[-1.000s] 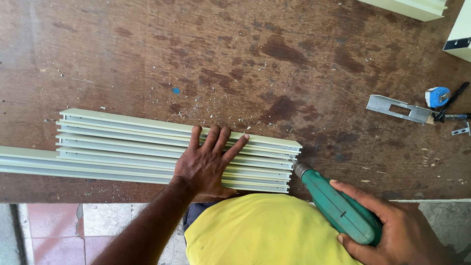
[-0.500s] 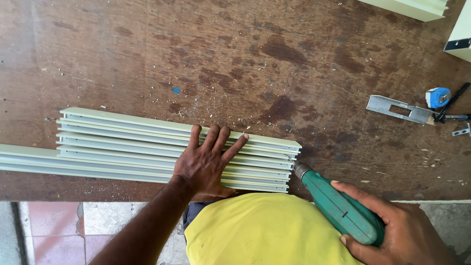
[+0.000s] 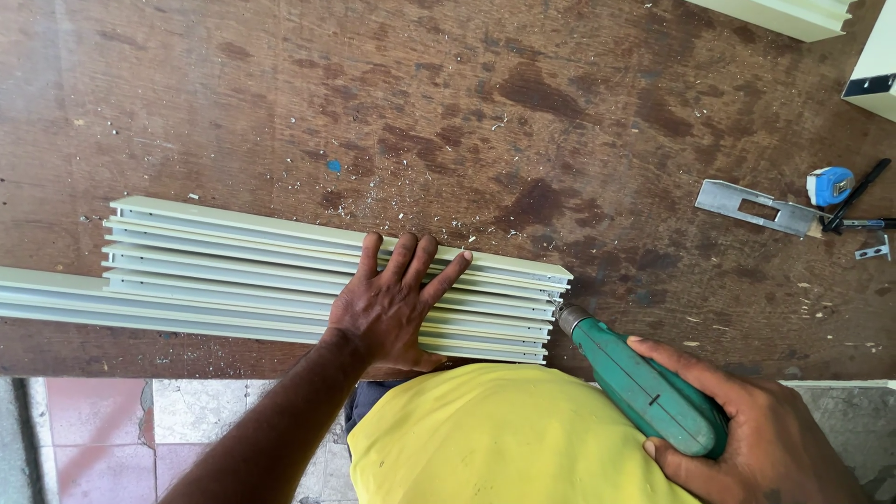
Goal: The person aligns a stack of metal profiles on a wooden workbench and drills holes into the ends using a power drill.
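Note:
Several pale green metal profiles [image 3: 233, 271] lie side by side along the near edge of a worn brown wooden workbench [image 3: 448, 103]. My left hand [image 3: 392, 303] presses flat on top of them, fingers spread, near their right ends. My right hand [image 3: 747, 429] grips a green power drill [image 3: 644, 387]. The drill's chuck points up-left and its tip sits against the right end of the profiles. Metal shavings are scattered on the bench just beyond the profiles.
At the right of the bench lie a flat metal plate with a slot [image 3: 756, 207], a blue tape measure [image 3: 829, 185], a dark pen-like tool [image 3: 854, 194] and a small bracket [image 3: 875, 250]. More pale profiles [image 3: 793, 14] rest at the top right. Tiled floor [image 3: 93, 439] shows below.
The drill and my right hand have edged slightly toward the profile ends. My left hand stays pressed on the profiles.

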